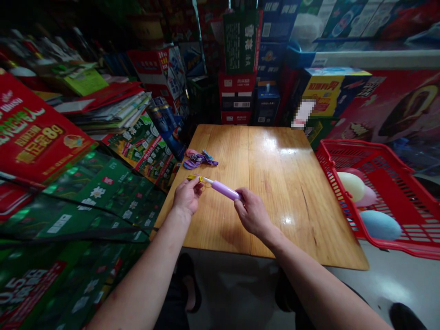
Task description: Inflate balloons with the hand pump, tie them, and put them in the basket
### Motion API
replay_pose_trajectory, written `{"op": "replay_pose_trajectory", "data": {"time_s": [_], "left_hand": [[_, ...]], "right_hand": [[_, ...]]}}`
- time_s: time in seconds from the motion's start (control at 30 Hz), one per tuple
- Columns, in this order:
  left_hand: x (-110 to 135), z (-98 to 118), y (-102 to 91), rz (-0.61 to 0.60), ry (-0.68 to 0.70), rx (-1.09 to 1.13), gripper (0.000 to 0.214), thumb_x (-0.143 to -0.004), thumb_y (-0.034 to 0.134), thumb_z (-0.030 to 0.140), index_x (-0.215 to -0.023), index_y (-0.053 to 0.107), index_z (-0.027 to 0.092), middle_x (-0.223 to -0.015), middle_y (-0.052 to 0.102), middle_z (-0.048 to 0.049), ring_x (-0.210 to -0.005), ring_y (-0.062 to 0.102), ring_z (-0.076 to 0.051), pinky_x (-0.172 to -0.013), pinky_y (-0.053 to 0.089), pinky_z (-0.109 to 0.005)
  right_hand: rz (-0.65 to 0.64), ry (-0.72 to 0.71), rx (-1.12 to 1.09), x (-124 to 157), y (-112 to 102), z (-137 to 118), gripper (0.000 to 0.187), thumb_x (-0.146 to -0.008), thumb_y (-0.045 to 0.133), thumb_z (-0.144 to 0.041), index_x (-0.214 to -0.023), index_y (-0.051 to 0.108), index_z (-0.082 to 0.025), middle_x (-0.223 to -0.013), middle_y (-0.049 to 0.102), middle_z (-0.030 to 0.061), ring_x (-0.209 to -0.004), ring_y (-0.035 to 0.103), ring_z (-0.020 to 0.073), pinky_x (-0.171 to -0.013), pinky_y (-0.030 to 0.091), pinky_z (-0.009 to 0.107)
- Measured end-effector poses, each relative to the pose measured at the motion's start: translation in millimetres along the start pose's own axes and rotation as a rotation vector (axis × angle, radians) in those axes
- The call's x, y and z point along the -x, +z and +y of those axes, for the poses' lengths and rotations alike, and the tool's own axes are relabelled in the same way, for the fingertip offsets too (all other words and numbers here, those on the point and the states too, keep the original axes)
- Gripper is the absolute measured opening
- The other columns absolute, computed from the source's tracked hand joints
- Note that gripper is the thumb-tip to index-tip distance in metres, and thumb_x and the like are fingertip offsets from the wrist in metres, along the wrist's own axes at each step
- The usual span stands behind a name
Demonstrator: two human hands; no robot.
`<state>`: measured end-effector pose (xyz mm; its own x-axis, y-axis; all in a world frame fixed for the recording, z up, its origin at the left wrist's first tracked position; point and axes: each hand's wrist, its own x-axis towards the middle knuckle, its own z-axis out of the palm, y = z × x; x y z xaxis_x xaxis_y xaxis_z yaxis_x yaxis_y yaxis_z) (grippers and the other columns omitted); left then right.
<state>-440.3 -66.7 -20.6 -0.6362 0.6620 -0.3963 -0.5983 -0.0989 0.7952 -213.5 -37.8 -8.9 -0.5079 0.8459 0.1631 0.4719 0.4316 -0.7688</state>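
A purple balloon pump point(225, 190) with a thin white nozzle is held over the wooden table by my right hand point(252, 211), whose fingers are wrapped round its near end. Its nozzle points left, toward a small limp yellow balloon point(195, 177). My left hand point(186, 198) pinches that balloon between thumb and fingers at the nozzle's tip; whether its neck is over the tip I cannot tell. Just beyond my left hand, a small heap of limp balloons point(199, 159), purple, pink and blue, lies on the table point(275, 183).
A red basket point(412, 197) at the right holds inflated balloons, including a blue balloon point(380, 225). Green cartons point(113, 197) are stacked along the left, with papers point(113, 107) on top. More boxes point(237, 91) stand behind the table.
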Motion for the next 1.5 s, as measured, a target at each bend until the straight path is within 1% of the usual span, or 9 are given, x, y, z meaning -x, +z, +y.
{"op": "replay_pose_trajectory", "data": {"time_s": [0.57, 0.63, 0.83, 0.93, 1.0, 1.13, 1.2, 1.33, 1.5], "left_hand": [[8, -13, 9.9, -0.106, -0.017, -0.069, 0.026, -0.069, 0.083, 0.016, -0.092, 0.071, 0.015, -0.081, 0.071, -0.0027, -0.062, 0.064, -0.008, -0.053, 0.041, -0.017], [10, -14, 10.5, -0.122, -0.017, -0.072, 0.026, -0.069, 0.083, 0.016, -0.092, 0.071, 0.015, -0.08, 0.07, -0.0024, -0.063, 0.064, -0.009, -0.054, 0.042, -0.018], [16, -16, 13.7, -0.179, -0.021, -0.073, 0.028, -0.069, 0.083, 0.019, -0.094, 0.072, 0.016, -0.082, 0.069, -0.0016, -0.067, 0.062, -0.008, -0.058, 0.041, -0.018], [18, -17, 15.0, -0.182, -0.022, -0.073, 0.027, -0.069, 0.084, 0.019, -0.094, 0.072, 0.017, -0.082, 0.069, -0.0015, -0.068, 0.062, -0.008, -0.058, 0.04, -0.018], [18, -17, 15.4, -0.188, -0.02, -0.077, 0.027, -0.069, 0.084, 0.019, -0.093, 0.072, 0.017, -0.083, 0.069, -0.0017, -0.068, 0.062, -0.009, -0.059, 0.04, -0.018], [20, -18, 15.7, -0.215, -0.015, -0.079, 0.028, -0.068, 0.085, 0.02, -0.092, 0.071, 0.017, -0.084, 0.069, -0.002, -0.07, 0.063, -0.01, -0.06, 0.04, -0.019], [21, -18, 15.9, -0.239, -0.012, -0.07, 0.028, -0.069, 0.085, 0.02, -0.093, 0.071, 0.017, -0.084, 0.07, -0.0017, -0.07, 0.063, -0.009, -0.061, 0.04, -0.02], [24, -16, 15.8, -0.309, -0.021, -0.019, 0.025, -0.073, 0.084, 0.02, -0.094, 0.071, 0.017, -0.088, 0.071, -0.0017, -0.073, 0.064, -0.009, -0.063, 0.043, -0.02], [26, -15, 14.6, -0.323, -0.05, 0.012, 0.025, -0.073, 0.082, 0.015, -0.095, 0.07, 0.018, -0.09, 0.071, -0.0008, -0.073, 0.065, -0.009, -0.064, 0.044, -0.021]], "right_hand": [[-0.003, 0.006, -0.025, 5, -10, 0, 0.021, -0.094, 0.051, -0.025, -0.106, 0.066, -0.019, -0.088, 0.068, 0.006, -0.078, 0.06, 0.0186, -0.07, 0.043, 0.031], [-0.033, 0.039, -0.1, 6, -11, -1, 0.022, -0.095, 0.049, -0.027, -0.105, 0.068, -0.019, -0.083, 0.067, 0.0045, -0.074, 0.061, 0.0176, -0.067, 0.043, 0.03], [-0.162, 0.271, -0.532, 4, -7, 2, 0.027, -0.095, 0.045, -0.03, -0.103, 0.067, -0.017, -0.076, 0.069, 0.0038, -0.056, 0.06, 0.0134, -0.052, 0.045, 0.025], [-0.175, 0.299, -0.594, 4, -5, 4, 0.026, -0.095, 0.047, -0.034, -0.102, 0.065, -0.017, -0.076, 0.068, 0.0038, -0.056, 0.058, 0.0132, -0.052, 0.045, 0.025], [-0.144, 0.289, -0.528, 5, -6, 4, 0.026, -0.092, 0.055, -0.039, -0.103, 0.064, -0.018, -0.076, 0.067, 0.0028, -0.058, 0.057, 0.0134, -0.053, 0.044, 0.025], [-0.023, 0.207, -0.312, 7, -8, 2, 0.02, -0.085, 0.065, -0.036, -0.096, 0.065, -0.019, -0.072, 0.063, 0.0008, -0.063, 0.056, 0.0144, -0.056, 0.042, 0.025], [-0.066, 0.245, -0.373, 7, -10, 0, 0.019, -0.089, 0.061, -0.038, -0.092, 0.064, -0.019, -0.07, 0.064, 0.0016, -0.06, 0.056, 0.0137, -0.054, 0.041, 0.025], [-0.22, 0.401, -0.639, 4, -12, -3, 0.031, -0.093, 0.05, -0.042, -0.075, 0.057, -0.019, -0.064, 0.065, 0.0035, -0.047, 0.051, 0.0115, -0.045, 0.038, 0.024], [-0.214, 0.386, -0.64, 3, -11, 0, 0.034, -0.093, 0.05, -0.042, -0.069, 0.057, -0.019, -0.058, 0.061, 0.0016, -0.046, 0.048, 0.0102, -0.042, 0.033, 0.022]]}}
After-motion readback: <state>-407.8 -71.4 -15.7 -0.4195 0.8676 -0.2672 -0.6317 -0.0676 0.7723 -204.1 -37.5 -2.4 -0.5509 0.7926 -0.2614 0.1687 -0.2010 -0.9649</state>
